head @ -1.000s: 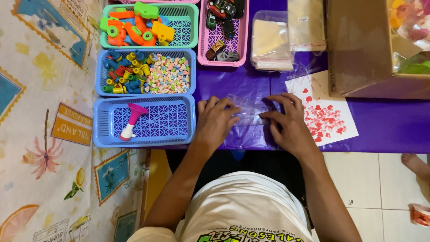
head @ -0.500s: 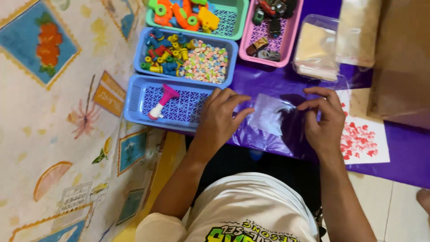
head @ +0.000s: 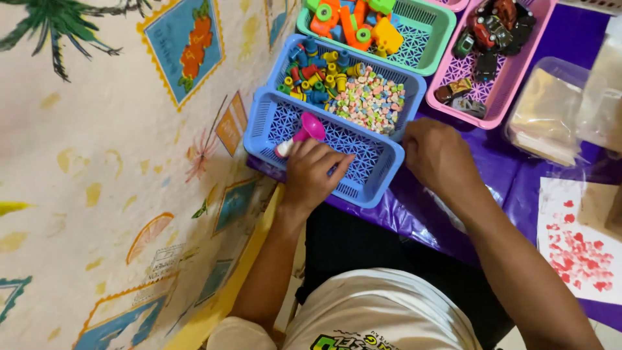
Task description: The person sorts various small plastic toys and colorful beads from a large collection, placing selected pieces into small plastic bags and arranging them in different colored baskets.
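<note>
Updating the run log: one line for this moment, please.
left hand: in blue basket, at pink toy | right hand: on purple cover, by clear bag
</note>
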